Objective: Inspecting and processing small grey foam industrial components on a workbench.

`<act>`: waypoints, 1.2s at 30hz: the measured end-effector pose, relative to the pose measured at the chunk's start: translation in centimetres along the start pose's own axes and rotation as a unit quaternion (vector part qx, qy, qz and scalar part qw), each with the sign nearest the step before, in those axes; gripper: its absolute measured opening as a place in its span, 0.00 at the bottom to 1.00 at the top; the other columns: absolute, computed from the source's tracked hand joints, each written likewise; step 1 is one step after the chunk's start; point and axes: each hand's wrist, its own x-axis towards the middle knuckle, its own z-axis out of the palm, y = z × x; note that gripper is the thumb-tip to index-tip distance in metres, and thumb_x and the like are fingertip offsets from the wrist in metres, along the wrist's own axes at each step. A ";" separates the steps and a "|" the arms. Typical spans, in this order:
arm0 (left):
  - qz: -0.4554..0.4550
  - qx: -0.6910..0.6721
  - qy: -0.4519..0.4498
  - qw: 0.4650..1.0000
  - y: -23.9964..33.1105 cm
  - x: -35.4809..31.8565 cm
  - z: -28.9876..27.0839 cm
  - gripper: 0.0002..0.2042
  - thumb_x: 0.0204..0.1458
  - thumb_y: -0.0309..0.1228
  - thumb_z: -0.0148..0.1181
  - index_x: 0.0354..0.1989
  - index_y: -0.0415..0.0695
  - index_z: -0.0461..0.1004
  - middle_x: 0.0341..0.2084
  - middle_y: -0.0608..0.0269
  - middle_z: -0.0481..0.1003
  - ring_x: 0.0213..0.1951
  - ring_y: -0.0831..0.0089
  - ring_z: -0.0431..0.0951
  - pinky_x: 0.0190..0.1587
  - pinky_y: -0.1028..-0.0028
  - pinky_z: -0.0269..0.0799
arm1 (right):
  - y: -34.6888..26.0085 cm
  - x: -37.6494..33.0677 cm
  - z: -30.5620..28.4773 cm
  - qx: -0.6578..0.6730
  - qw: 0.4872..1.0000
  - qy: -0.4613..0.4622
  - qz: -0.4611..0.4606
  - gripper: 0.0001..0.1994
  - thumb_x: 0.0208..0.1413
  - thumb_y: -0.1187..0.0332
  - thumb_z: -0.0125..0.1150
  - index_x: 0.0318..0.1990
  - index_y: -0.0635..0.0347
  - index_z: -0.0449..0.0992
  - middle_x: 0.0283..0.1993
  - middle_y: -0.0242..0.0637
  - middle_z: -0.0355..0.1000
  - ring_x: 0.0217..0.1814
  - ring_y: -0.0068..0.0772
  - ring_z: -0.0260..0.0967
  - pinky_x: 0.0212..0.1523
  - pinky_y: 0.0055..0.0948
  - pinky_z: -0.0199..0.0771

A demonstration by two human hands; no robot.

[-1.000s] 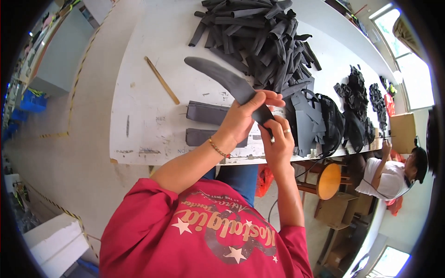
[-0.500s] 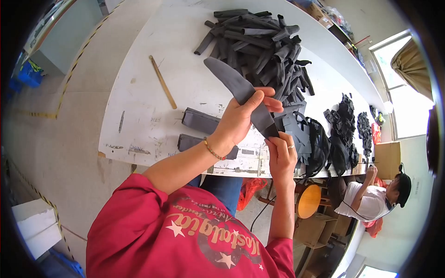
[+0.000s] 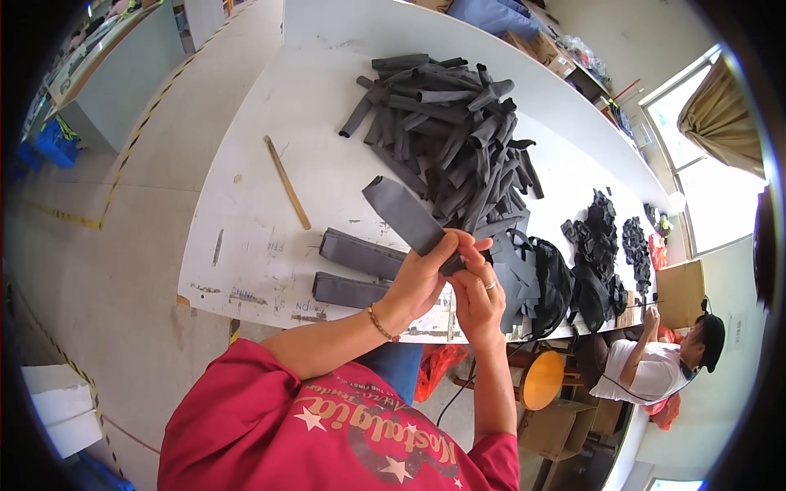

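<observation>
L. hand [image 3: 422, 278]: thumb on top, fingers beneath, clamped on a dark-grey flattened fabric strip [image 3: 401, 213]. R. hand [image 3: 481, 300]: fingers curled in at the strip's near end, touching or v. close to the L. fingers; fingertips partly hidden, so cannot tell if it grips. A plain ring [image 3: 490, 285] is on the R. hand, a beaded bracelet [image 3: 378, 323] on the L. wrist.

Change noted: 0.5 s ago the hands stood apart w/ the near end drawn out between them; now they meet at that end, and little of it shows. Judged: work is now concentrated at the near end, L. hand steadying the rest.

Strip condition: held above the bench [image 3: 246, 221], slanting up and to the left; matte, smooth, no tear visible. Far end looks squarish; the curve seen 0.5 s ago is mostly gone. Near end obscured.

Surroundings: two folded dark-grey fabric bundles, upper [image 3: 364, 255] and lower [image 3: 348, 290], lie just left of the hands, approx. parallel. Thin yellowish-brown stick [image 3: 288, 184] beyond, on the left. Large loose pile of dark-grey rolled fabric pieces [image 3: 454, 123] ahead. Flat dark-grey cut pieces [image 3: 516, 282] to the right, next to a glossy black bag-like item [image 3: 554, 286]. Farther right: crumpled black material [image 3: 602, 229] and a co-worker in a white top [image 3: 655, 372].
</observation>
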 end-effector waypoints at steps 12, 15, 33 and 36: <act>-0.021 0.036 0.027 0.999 0.5 0.5 -0.7 0.16 0.66 0.39 0.47 0.46 0.38 0.73 0.44 0.52 0.77 0.53 0.66 0.73 0.57 0.68 0.68 | -1.7 -0.1 0.9 0.122 0.968 -0.003 0.221 0.09 0.47 0.81 0.66 0.35 0.67 0.72 0.41 0.40 0.71 0.43 0.34 0.70 0.44 0.27 0.71; 0.035 0.092 -0.001 0.995 0.2 1.5 -1.2 0.20 0.66 0.43 0.43 0.47 0.37 0.73 0.48 0.50 0.75 0.54 0.67 0.73 0.59 0.68 0.64 | -2.1 -0.4 3.7 0.350 0.864 0.145 0.333 0.09 0.51 0.82 0.64 0.31 0.64 0.68 0.47 0.31 0.64 0.50 0.21 0.62 0.49 0.21 0.65; 0.073 0.145 0.131 0.978 5.6 0.2 -4.2 0.16 0.59 0.36 0.58 0.49 0.36 0.72 0.43 0.48 0.77 0.48 0.53 0.78 0.51 0.62 0.76 | -1.0 -1.8 2.5 0.266 0.888 0.167 0.336 0.05 0.60 0.73 0.61 0.34 0.64 0.73 0.29 0.21 0.66 0.33 0.11 0.58 0.35 0.13 0.59; 0.072 0.099 0.120 0.985 6.0 -0.2 -4.8 0.15 0.60 0.35 0.58 0.48 0.35 0.72 0.43 0.49 0.77 0.47 0.54 0.79 0.49 0.64 0.77 | -1.1 -1.7 2.7 0.367 0.816 0.162 0.417 0.05 0.61 0.72 0.59 0.35 0.65 0.74 0.30 0.23 0.67 0.34 0.12 0.59 0.37 0.15 0.60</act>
